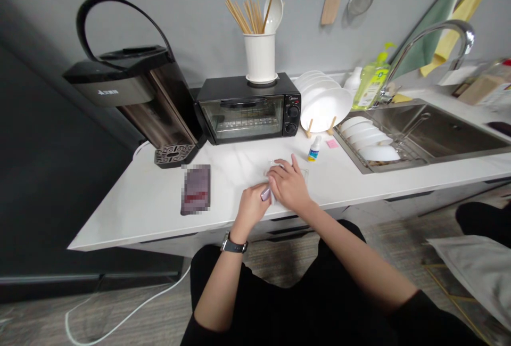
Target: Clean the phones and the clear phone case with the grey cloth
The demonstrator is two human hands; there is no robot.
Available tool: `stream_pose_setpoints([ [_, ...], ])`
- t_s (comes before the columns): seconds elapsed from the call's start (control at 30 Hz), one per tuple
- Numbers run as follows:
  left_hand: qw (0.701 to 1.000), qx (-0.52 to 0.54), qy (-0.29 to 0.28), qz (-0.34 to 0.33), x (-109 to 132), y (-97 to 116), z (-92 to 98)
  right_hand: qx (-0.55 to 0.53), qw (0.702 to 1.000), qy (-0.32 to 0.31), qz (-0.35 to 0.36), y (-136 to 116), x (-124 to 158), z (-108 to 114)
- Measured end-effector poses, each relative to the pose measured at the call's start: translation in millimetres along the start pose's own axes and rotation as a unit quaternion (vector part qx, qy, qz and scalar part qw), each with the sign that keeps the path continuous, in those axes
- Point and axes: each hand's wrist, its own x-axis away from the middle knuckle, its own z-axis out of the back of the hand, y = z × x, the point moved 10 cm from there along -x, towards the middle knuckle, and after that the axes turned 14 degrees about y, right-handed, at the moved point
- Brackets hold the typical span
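Observation:
My left hand (252, 208) is closed around a small lilac object with a shiny end (265, 194); its kind is not clear. Touching it from the right, my right hand (290, 185) lies palm down with its fingers apart, one raised. Beneath that hand a clear, flat-looking thing (305, 174) peeks out, mostly covered. Just beyond my fingers stands a small white-capped bottle with a blue and yellow label (313, 150). A pink square piece (332, 143) lies beside the bottle.
A blurred-out phone-like item (196, 190) lies on the white counter (131, 213) at left. Behind are a water dispenser (139, 96), a toaster oven (245, 114) bearing a utensil holder (260, 56), and racked plates (325, 105). A sink (451, 128) with bowls (369, 138) lies right.

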Motion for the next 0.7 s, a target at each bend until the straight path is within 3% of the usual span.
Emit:
stream_pose_setpoints([
  [0.1,0.999,0.041,0.001,0.0,-1.4,9.3,3.0,0.035,0.998,0.026,-0.049,48.7,-5.6,12.3],
  [0.2,0.999,0.044,0.002,0.001,-1.8,10.6,3.3,0.04,0.996,0.043,-0.068,61.3,-6.0,16.6],
  [0.27,1.0,0.027,0.001,-0.001,-1.2,7.3,1.4,0.016,0.998,0.035,-0.042,38.9,-3.2,10.3],
  [0.4,0.999,-0.048,0.0,-0.01,0.7,-3.6,-2.6,-0.035,0.998,-0.005,0.049,-29.7,6.9,-8.0],
  [0.47,0.998,-0.054,0.002,-0.012,0.9,-4.5,-2.2,-0.037,0.998,-0.01,0.051,-37.7,8.7,-10.0],
  [0.53,1.0,-0.029,0.001,-0.01,0.4,-0.6,-0.8,-0.029,0.999,0.0,0.021,-20.7,6.7,-5.4],
  [0.7,0.999,0.042,-0.008,-0.002,-1.7,12.8,3.2,0.032,0.996,0.033,-0.072,55.0,-2.5,15.3],
])
